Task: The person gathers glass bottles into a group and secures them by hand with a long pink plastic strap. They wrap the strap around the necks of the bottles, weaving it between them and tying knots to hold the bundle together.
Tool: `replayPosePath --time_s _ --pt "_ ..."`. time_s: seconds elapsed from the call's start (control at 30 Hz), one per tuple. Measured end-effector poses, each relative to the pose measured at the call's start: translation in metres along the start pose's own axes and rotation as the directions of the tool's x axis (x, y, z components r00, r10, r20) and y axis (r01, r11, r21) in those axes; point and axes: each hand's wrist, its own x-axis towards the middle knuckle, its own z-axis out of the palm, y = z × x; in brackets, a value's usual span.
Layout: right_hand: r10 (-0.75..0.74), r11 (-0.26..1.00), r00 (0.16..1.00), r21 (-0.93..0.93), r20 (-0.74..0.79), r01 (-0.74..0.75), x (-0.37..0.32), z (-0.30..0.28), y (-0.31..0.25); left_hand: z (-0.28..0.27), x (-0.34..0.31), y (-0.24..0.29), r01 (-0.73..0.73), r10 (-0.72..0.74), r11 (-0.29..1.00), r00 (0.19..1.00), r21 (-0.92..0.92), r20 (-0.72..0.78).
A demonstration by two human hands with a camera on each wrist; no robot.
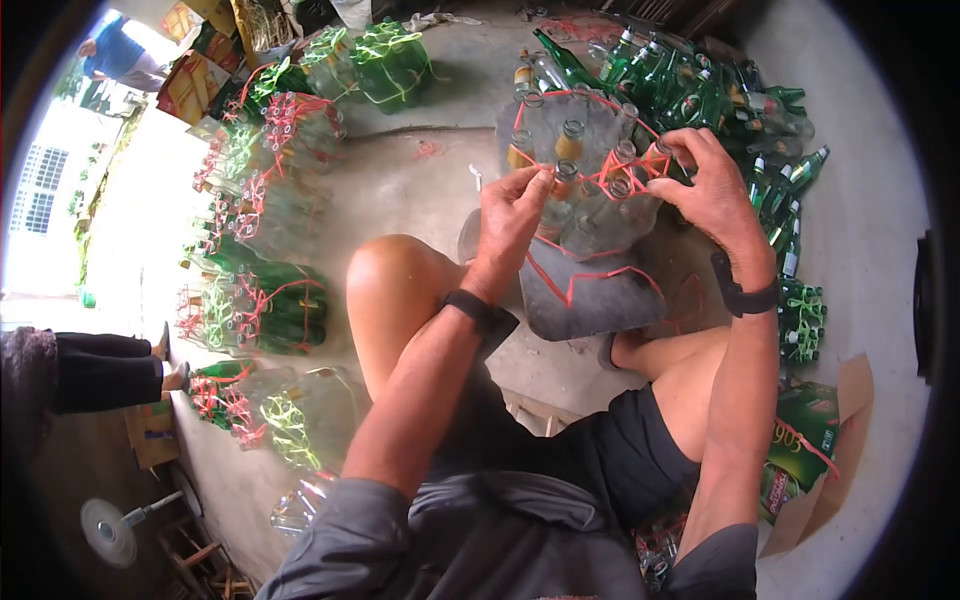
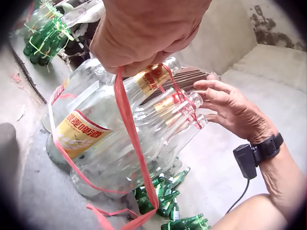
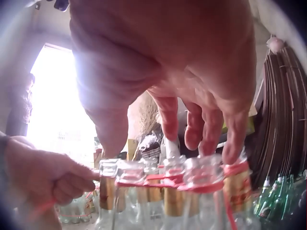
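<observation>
Our left hand point(image 1: 514, 212) pinches red twine point(image 2: 127, 115) left of the laced necks point(image 3: 204, 172) of upright beer bottles point(image 2: 98, 112), our open right hand point(image 1: 714, 188) nearer them.

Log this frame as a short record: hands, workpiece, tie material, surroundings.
left_hand: the left hand pinches red strap
right_hand: the right hand has its fingers spread over the bottle necks; firm grip not evident
workpiece: grouped clear bottles, some with gold neck labels
tie_material: red strap, looped around the group and between necks
support: grey slab
nearby: loose green bottles, open cardboard box
background: white fan
</observation>
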Motion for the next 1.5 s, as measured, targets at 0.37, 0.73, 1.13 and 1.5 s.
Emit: replayPosePath --time_s 0.37,0.73,1.13,1.5 --pt "0.182 0.966 0.98 -0.2 0.077 -0.163 -0.017 0.024 0.013 -0.003 0.005 -0.011 0.034 -0.033 0.999 0.999 -0.028 0.033" --pt "0.081 0.93 0.996 -0.362 0.045 -0.059 -0.012 0.025 0.031 0.014 -0.005 -0.013 0.022 -0.02 0.998 0.999 0.067 -0.036" --pt "0.128 0.937 0.991 -0.333 0.041 -0.107 0.006 0.011 0.069 0.062 -0.041 -0.01 -0.02 0.019 0.997 1.0 0.079 0.017" --pt "0.194 0.961 0.979 -0.216 0.07 -0.175 0.006 0.015 0.059 0.056 -0.044 -0.02 -0.082 0.081 0.995 0.996 0.052 0.02"
